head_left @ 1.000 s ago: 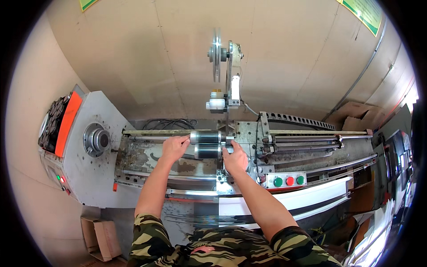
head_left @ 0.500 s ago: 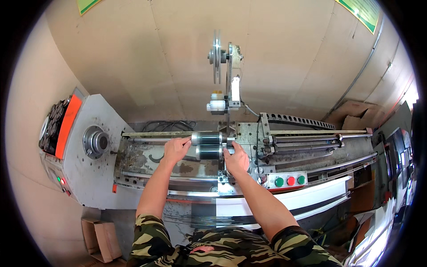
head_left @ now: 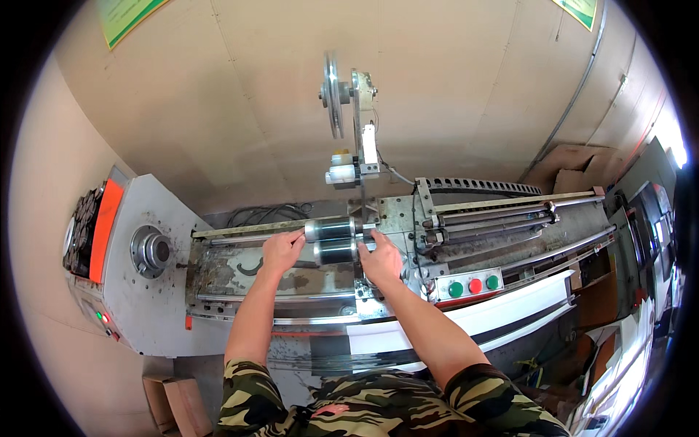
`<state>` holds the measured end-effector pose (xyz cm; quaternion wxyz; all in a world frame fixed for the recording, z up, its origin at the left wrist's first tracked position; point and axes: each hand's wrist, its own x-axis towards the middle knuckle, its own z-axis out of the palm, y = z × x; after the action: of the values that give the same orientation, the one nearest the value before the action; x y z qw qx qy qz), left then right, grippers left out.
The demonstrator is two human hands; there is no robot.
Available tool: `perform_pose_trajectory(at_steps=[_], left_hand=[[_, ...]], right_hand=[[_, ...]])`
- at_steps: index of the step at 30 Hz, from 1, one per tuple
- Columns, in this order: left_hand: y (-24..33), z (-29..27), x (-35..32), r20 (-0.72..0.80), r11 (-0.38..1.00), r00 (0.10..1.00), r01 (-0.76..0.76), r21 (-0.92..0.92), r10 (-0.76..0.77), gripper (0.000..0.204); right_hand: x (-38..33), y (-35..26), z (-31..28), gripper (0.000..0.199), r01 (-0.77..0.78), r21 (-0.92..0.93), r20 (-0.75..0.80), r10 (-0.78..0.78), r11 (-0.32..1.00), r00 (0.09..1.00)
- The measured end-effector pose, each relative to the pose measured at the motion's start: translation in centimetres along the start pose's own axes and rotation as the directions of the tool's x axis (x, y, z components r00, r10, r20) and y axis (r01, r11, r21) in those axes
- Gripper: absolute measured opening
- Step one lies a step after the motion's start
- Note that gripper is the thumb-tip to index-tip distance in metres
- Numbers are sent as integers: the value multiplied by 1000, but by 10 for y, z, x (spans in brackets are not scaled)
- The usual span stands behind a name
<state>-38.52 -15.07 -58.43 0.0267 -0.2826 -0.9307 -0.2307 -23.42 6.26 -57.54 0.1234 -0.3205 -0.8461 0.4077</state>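
The steel cylinder (head_left: pixel 335 251) lay on the machine bed (head_left: pixel 240 273), long axis left-right, between both hands: left hand (head_left: pixel 282 251) fingers and right hand (head_left: pixel 380 258) fingers clamped its ends.

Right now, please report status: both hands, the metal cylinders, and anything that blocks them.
Left hand on left ends of two metal cylinders. Right hand at their right end, by the bracket. Nothing lies between hands and cylinders.
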Motion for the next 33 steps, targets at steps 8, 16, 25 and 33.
perform_pose_trajectory(at_steps=[8, 16, 25, 33], left_hand=[[-5, 3, 0, -24, 999, 999, -35, -5, 35, 30], [-4, 3, 0, -26, 999, 999, -29, -21, 28, 30], [-5, 6, 0, 5, 1000, 1000, -6, 15, 6, 31], [-5, 11, 1, -43, 999, 999, -33, -13, 33, 29]], right_hand=[[-2, -3, -3, 53, 0, 27, -1, 0, 1000, 1000], [2, 2, 3, 52, 16, -9, -17, -16, 1000, 1000], [2, 3, 3, 50, 32, -12, -55, -33, 999, 998], [7, 12, 7, 51, 57, -39, -32, -59, 998, 998]])
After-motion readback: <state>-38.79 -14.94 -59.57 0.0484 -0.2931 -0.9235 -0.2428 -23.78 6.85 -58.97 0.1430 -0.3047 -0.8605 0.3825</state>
